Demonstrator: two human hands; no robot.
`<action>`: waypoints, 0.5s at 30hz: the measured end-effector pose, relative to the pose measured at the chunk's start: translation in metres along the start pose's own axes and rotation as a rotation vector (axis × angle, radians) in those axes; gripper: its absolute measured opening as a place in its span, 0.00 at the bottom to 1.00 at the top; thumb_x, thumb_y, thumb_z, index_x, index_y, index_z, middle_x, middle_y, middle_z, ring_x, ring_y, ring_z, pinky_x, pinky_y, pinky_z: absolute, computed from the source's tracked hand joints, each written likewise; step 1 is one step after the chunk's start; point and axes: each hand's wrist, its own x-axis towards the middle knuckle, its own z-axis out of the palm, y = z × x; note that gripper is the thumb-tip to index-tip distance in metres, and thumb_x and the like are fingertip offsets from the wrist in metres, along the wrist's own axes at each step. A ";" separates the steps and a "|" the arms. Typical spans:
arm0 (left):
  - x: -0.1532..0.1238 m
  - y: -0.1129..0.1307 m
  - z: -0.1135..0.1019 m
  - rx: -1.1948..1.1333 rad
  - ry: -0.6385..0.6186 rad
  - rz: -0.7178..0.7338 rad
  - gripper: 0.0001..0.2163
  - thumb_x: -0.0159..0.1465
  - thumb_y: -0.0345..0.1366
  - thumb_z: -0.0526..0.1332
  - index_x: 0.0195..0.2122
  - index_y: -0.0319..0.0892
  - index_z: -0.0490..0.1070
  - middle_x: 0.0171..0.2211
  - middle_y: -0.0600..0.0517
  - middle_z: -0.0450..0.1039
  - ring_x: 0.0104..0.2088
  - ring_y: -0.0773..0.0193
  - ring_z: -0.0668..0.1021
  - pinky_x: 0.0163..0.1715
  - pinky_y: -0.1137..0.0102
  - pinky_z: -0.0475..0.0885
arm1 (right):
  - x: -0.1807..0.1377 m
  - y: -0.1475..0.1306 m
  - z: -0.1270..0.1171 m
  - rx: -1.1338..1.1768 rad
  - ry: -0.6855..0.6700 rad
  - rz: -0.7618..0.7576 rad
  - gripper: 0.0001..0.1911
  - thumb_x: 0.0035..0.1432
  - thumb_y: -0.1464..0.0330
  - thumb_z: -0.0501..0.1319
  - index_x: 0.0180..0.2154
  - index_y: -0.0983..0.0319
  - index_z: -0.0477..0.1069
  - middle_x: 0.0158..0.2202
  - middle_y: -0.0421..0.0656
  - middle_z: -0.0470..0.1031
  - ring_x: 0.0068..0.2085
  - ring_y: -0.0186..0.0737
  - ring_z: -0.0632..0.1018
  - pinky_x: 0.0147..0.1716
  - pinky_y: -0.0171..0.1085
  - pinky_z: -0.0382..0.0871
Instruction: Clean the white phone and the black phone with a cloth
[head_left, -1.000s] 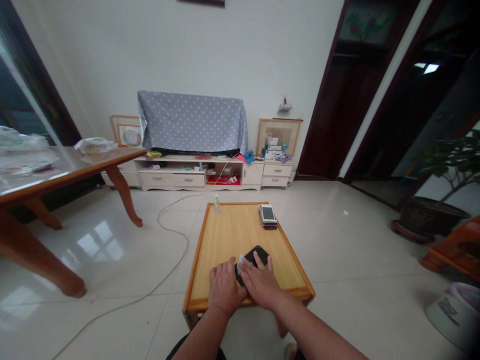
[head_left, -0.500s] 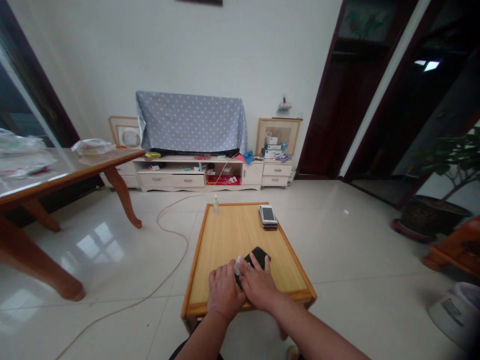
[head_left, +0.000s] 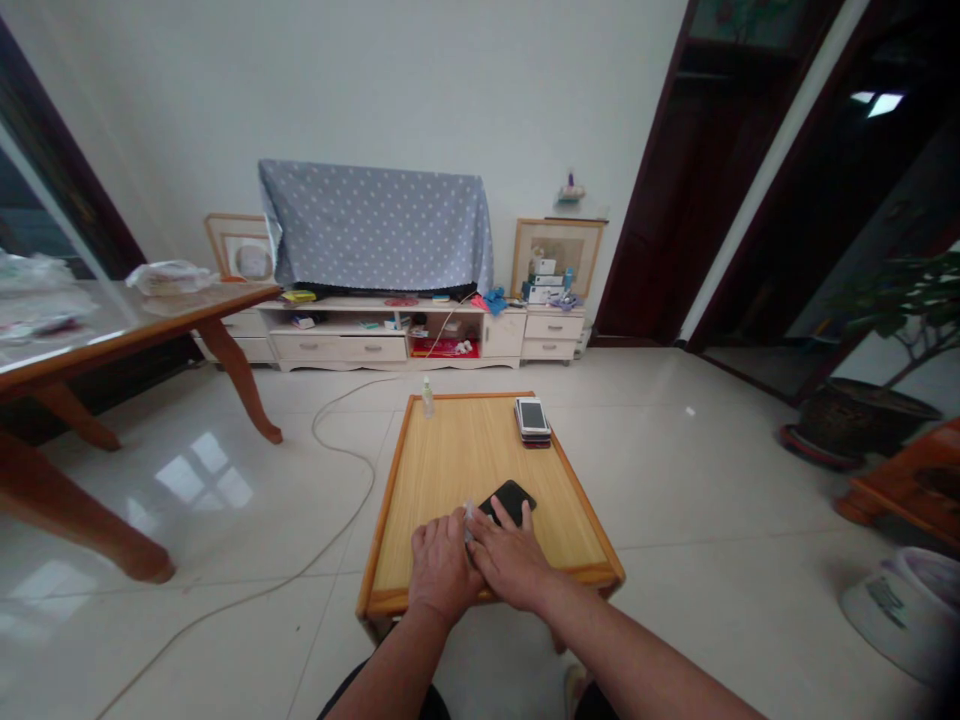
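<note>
A black smartphone (head_left: pixel 513 494) lies at a slant near the front of the small wooden table (head_left: pixel 450 440). My left hand (head_left: pixel 442 565) is closed at the phone's near left end, its fingers bent around the edge. Across the phone's lower part rests my right hand (head_left: pixel 511 556), with a crumpled white tissue (head_left: pixel 469 512) pinched under its fingers against the phone. Two of its fingers stretch over the dark surface. Both hands touch each other, hiding the near end of the phone. Farther back on the table sits a stack of phones (head_left: pixel 532 420), a white one on top.
A small clear bottle (head_left: pixel 427 398) stands at the table's far left corner. A cable (head_left: pixel 360 455) runs over the tiled floor on the left, beside a larger table (head_left: pixel 180 310). At right are a white bucket (head_left: pixel 900 610) and a potted plant (head_left: pixel 862 420).
The view has tilted slightly, so the table and hands sit a little higher in the picture. The right hand has shifted slightly on the phone; both hands keep their hold.
</note>
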 end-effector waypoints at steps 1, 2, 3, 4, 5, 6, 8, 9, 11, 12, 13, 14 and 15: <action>0.000 0.000 0.000 0.005 -0.013 -0.009 0.25 0.59 0.34 0.57 0.59 0.40 0.62 0.50 0.42 0.73 0.52 0.52 0.72 0.57 0.58 0.55 | -0.005 -0.003 -0.001 0.016 -0.013 -0.024 0.27 0.72 0.55 0.37 0.68 0.46 0.51 0.70 0.35 0.52 0.72 0.51 0.43 0.63 0.66 0.20; 0.001 0.001 -0.001 0.008 -0.028 -0.019 0.25 0.59 0.34 0.58 0.59 0.40 0.62 0.51 0.42 0.73 0.52 0.52 0.71 0.57 0.58 0.54 | -0.010 -0.005 -0.003 0.027 -0.024 -0.037 0.27 0.72 0.56 0.37 0.68 0.45 0.52 0.70 0.34 0.53 0.72 0.51 0.43 0.63 0.66 0.20; 0.001 0.002 -0.002 0.009 -0.043 -0.028 0.26 0.59 0.35 0.58 0.59 0.40 0.62 0.51 0.42 0.72 0.53 0.52 0.71 0.57 0.58 0.54 | -0.016 -0.004 -0.006 0.032 -0.036 -0.045 0.26 0.72 0.56 0.37 0.67 0.45 0.54 0.70 0.34 0.54 0.72 0.51 0.43 0.63 0.65 0.20; 0.001 0.002 -0.002 0.008 -0.058 -0.036 0.27 0.58 0.38 0.60 0.60 0.40 0.61 0.52 0.41 0.72 0.53 0.51 0.71 0.58 0.57 0.53 | -0.021 -0.002 -0.009 0.033 -0.045 -0.049 0.26 0.72 0.56 0.37 0.66 0.44 0.56 0.70 0.33 0.55 0.72 0.50 0.43 0.64 0.65 0.20; 0.001 0.003 -0.003 0.006 -0.070 -0.042 0.28 0.58 0.41 0.61 0.60 0.40 0.61 0.52 0.41 0.72 0.54 0.50 0.70 0.58 0.57 0.53 | -0.026 0.002 -0.011 0.032 -0.051 -0.054 0.26 0.72 0.56 0.37 0.66 0.44 0.57 0.69 0.33 0.55 0.72 0.50 0.43 0.64 0.64 0.20; 0.002 0.003 -0.004 0.003 -0.077 -0.043 0.30 0.57 0.44 0.62 0.60 0.40 0.61 0.52 0.41 0.72 0.54 0.50 0.70 0.58 0.57 0.53 | -0.031 0.005 -0.013 0.028 -0.052 -0.057 0.26 0.72 0.56 0.37 0.65 0.44 0.59 0.69 0.32 0.56 0.72 0.49 0.43 0.64 0.63 0.20; 0.002 0.003 -0.004 -0.005 -0.074 -0.035 0.33 0.56 0.48 0.63 0.60 0.40 0.60 0.52 0.41 0.72 0.54 0.49 0.70 0.58 0.57 0.53 | -0.037 0.011 -0.015 0.020 -0.047 -0.064 0.26 0.72 0.55 0.38 0.64 0.45 0.60 0.68 0.33 0.58 0.72 0.49 0.43 0.65 0.61 0.19; 0.001 0.003 -0.004 -0.007 -0.067 -0.029 0.34 0.55 0.49 0.63 0.61 0.39 0.60 0.52 0.41 0.72 0.54 0.49 0.70 0.58 0.57 0.53 | -0.038 0.013 -0.015 0.016 -0.043 -0.068 0.26 0.72 0.55 0.38 0.64 0.45 0.61 0.68 0.33 0.58 0.72 0.49 0.43 0.65 0.61 0.19; 0.001 0.003 -0.003 -0.006 -0.055 -0.020 0.33 0.55 0.46 0.63 0.60 0.39 0.60 0.52 0.41 0.72 0.54 0.50 0.70 0.58 0.57 0.53 | -0.035 0.012 -0.015 0.011 -0.037 -0.076 0.26 0.72 0.55 0.38 0.64 0.46 0.61 0.68 0.34 0.59 0.72 0.50 0.44 0.64 0.62 0.19; 0.001 0.003 -0.002 -0.003 -0.052 -0.017 0.32 0.55 0.44 0.63 0.60 0.39 0.61 0.52 0.41 0.72 0.54 0.50 0.70 0.58 0.57 0.53 | -0.032 0.010 -0.014 0.012 -0.035 -0.079 0.26 0.72 0.55 0.38 0.64 0.46 0.61 0.68 0.34 0.59 0.72 0.50 0.44 0.64 0.63 0.19; 0.000 0.003 -0.001 0.001 -0.048 -0.014 0.30 0.56 0.41 0.62 0.60 0.40 0.61 0.52 0.42 0.72 0.54 0.50 0.70 0.57 0.57 0.53 | -0.028 0.006 -0.014 0.017 -0.035 -0.080 0.26 0.72 0.55 0.38 0.64 0.46 0.60 0.68 0.34 0.58 0.72 0.51 0.44 0.64 0.63 0.20; 0.000 0.003 -0.001 0.004 -0.042 -0.013 0.28 0.56 0.39 0.61 0.59 0.40 0.62 0.52 0.42 0.72 0.53 0.51 0.70 0.57 0.57 0.53 | -0.023 0.002 -0.013 0.025 -0.036 -0.077 0.26 0.72 0.54 0.38 0.65 0.46 0.60 0.69 0.35 0.57 0.72 0.51 0.44 0.64 0.64 0.20; 0.000 0.003 -0.001 0.006 -0.035 -0.013 0.27 0.57 0.37 0.60 0.58 0.40 0.63 0.52 0.42 0.72 0.53 0.51 0.70 0.57 0.57 0.54 | -0.019 -0.001 -0.012 0.035 -0.034 -0.070 0.27 0.72 0.54 0.38 0.65 0.46 0.58 0.69 0.35 0.56 0.72 0.52 0.44 0.64 0.65 0.20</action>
